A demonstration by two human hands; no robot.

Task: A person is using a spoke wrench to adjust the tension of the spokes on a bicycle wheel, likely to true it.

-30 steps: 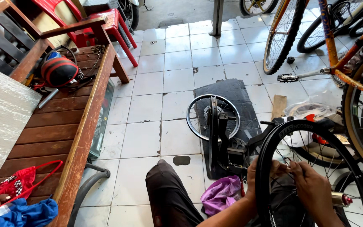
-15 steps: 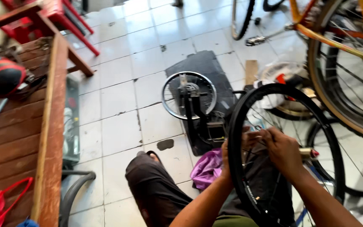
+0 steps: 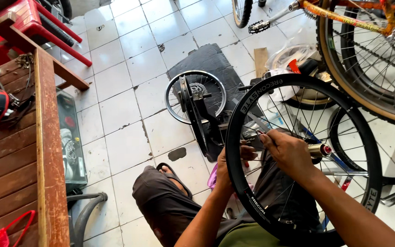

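A white tiled floor, stained and cracked in places, spreads under a workshop corner, with a brown wooden bench along the left edge and a red plastic stool beyond it. A dark mat lies on the tiles, and a small spoked wheel stands in a black stand on it.

The person sits low, one knee in dark trousers bent to the left. A black bicycle rim with thin spokes stands upright in front of them, close to the body, its lower edge against the lap. The left hand reaches up from below on the near side of the rim, the forearm angled upward; its fingers are curled around the rim's edge, gripping it. The right hand comes in through the spokes from the right, wrist bent, fingers bunched together and pinching at something small near the hub; what it pinches is too small to tell.

An orange-framed bicycle with a tan-walled tyre stands at the upper right.
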